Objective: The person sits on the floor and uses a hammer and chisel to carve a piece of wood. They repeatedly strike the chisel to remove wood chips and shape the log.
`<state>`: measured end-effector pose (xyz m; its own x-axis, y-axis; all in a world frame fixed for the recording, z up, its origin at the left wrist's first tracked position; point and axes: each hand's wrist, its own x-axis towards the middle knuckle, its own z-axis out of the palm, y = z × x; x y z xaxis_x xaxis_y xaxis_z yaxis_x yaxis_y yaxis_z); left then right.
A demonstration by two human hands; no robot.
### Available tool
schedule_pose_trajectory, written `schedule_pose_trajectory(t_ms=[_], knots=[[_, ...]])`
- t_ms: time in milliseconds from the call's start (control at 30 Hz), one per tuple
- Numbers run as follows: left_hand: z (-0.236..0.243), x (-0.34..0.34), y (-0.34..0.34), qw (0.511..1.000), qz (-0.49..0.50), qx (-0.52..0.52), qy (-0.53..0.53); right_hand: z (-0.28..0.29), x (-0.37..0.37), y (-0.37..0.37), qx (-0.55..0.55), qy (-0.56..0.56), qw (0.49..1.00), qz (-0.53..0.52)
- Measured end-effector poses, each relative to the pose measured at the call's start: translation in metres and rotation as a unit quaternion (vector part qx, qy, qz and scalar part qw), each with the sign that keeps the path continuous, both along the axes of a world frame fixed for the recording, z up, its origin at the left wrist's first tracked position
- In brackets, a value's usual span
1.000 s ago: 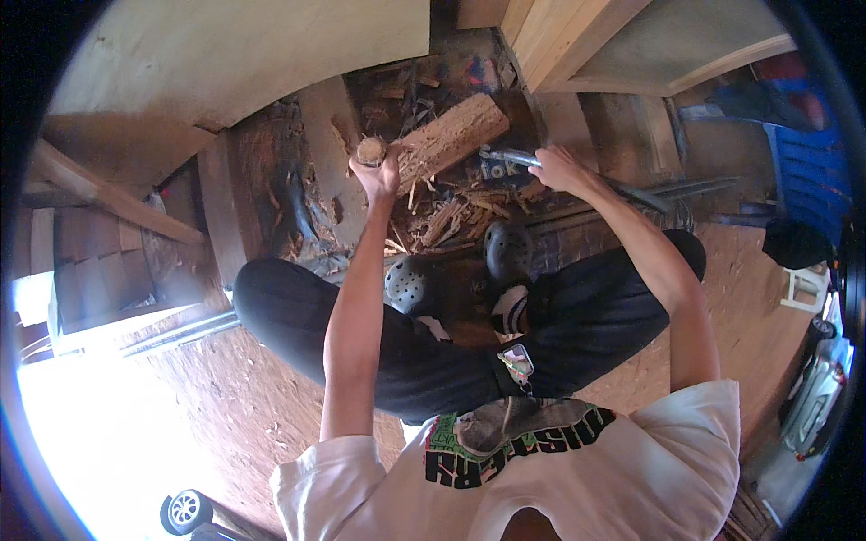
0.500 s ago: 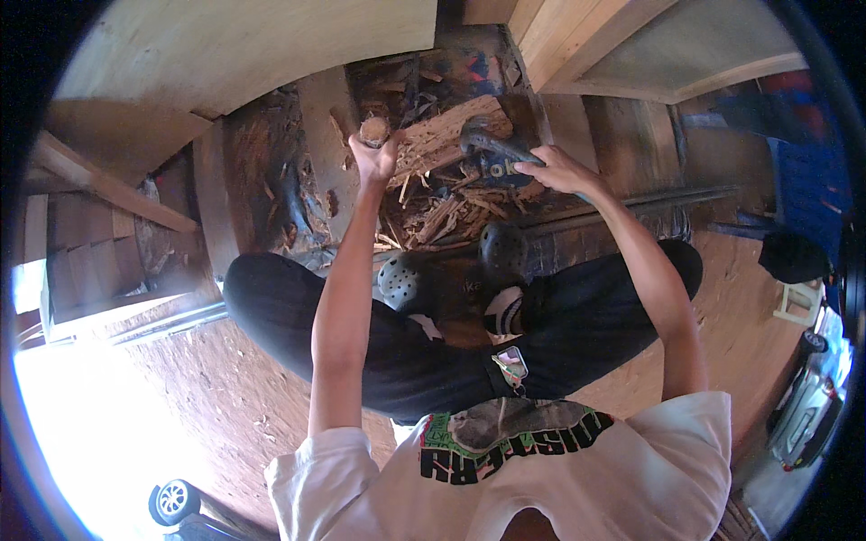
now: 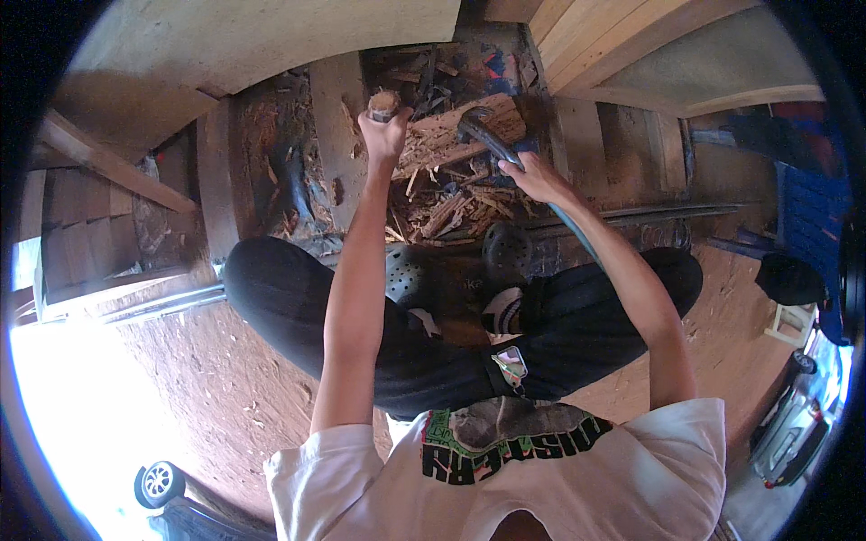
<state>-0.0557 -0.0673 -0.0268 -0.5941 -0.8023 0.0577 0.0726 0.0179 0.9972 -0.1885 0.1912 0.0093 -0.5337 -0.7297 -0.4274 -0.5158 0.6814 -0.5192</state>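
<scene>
My left hand (image 3: 385, 135) is closed around a piece of wood with a round, pale end (image 3: 384, 105); the rest of its length is hidden from above. In my right hand (image 3: 538, 177) is a dark pry bar (image 3: 487, 140), gripped below its curved head. Its hooked end lies over a rough, weathered block of wood (image 3: 442, 135), and its shaft runs back under my right forearm. Whether the hook touches the wood I cannot tell. Broken wood splinters (image 3: 442, 212) are heaped on the near side of the block, in front of my feet.
Grey perforated clogs (image 3: 406, 275) are on my feet, just nearer than the splinters. A wooden beam (image 3: 338, 135) stands left of the block. A large pale panel (image 3: 262, 41) and a timber frame (image 3: 622, 41) hang over the far side. Blue plastic chairs (image 3: 807, 216) stand right.
My right hand and the pry bar have moved left and slightly nearer me, and more of the shaft shows beside my forearm. The left hand keeps its grip, slightly farther out.
</scene>
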Motion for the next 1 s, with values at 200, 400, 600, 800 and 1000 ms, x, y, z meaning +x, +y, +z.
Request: schedule_pose_trajectory(t_ms=[200,400,600,800,1000], knots=[[-0.005,-0.016,-0.012,0.999,0.025,0.014,0.013,0.001,0.005,-0.003,0.034,-0.026,0.999,-0.012],[-0.018,-0.027,-0.028,0.985,0.121,-0.061,-0.111,0.016,0.010,-0.005,0.056,-0.026,0.998,-0.025],[-0.024,-0.023,-0.030,0.985,0.133,-0.102,-0.031,0.012,0.010,-0.009,0.021,-0.017,0.999,-0.038],[-0.009,0.004,-0.012,0.974,0.216,0.033,0.061,0.015,0.019,-0.012,0.040,-0.029,0.998,-0.034],[0.037,0.039,0.042,0.964,0.266,-0.015,0.022,0.009,0.021,-0.011,-0.014,0.006,1.000,-0.013]])
